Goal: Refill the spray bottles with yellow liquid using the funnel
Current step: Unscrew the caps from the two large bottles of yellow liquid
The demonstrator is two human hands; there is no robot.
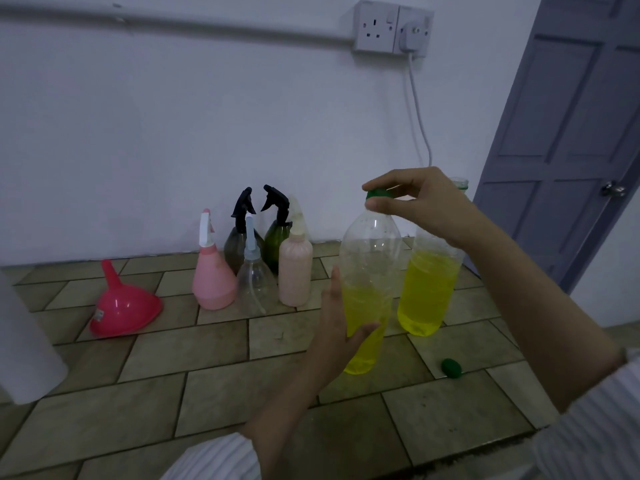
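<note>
The left hand [341, 317] held the nearer bottle [369, 285] of yellow liquid around its lower body, its grip wrapped about the plastic, while the right hand [415, 202] pinched the green cap [380, 193] at the neck. The bottle stood on the tiled tabletop [214, 375], just beside a second, uncapped bottle [429, 289]. About half full, it probably felt moderately heavy, with thin walls that would buckle if squeezed, so the firmer base or neck suited holding best. The pink funnel [124, 310] lay well apart to the left, near the spray bottles [256, 261].
</note>
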